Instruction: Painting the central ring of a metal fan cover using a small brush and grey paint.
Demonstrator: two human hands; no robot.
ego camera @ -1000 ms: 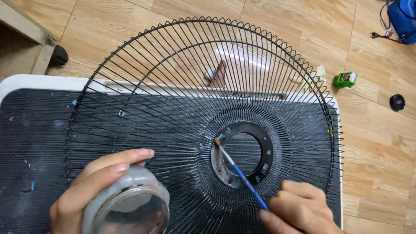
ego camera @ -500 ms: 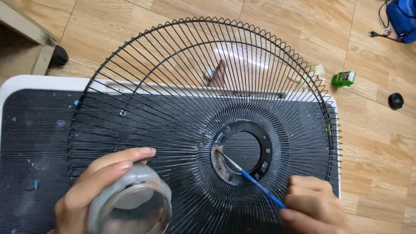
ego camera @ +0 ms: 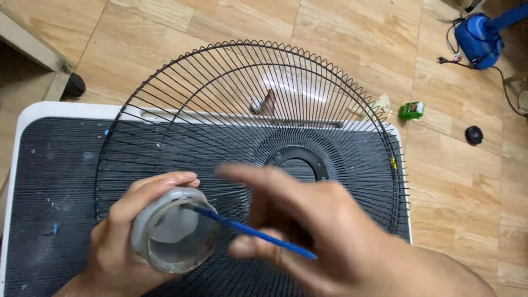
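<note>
1. Wood-pattern floor; black ribbed surface carries the wire fan guard.
2. Left hand wraps the grey jar, near the guard's lower left.
3. Right hand pinches the blue brush, tip in the jar mouth.
4. Best: load lightly, wipe excess on the rim.

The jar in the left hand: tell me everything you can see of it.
The jar is small, round and greyish, seemingly clear glass or plastic clouded with pale smears, and lidless. It is tilted so its open mouth faces the camera; the inside looks coated grey. The left hand wraps around its side, thumb across the top. The tip of a thin blue brush, held by the blurred right hand, reaches into its mouth. It sits above the black wire fan guard.
</note>
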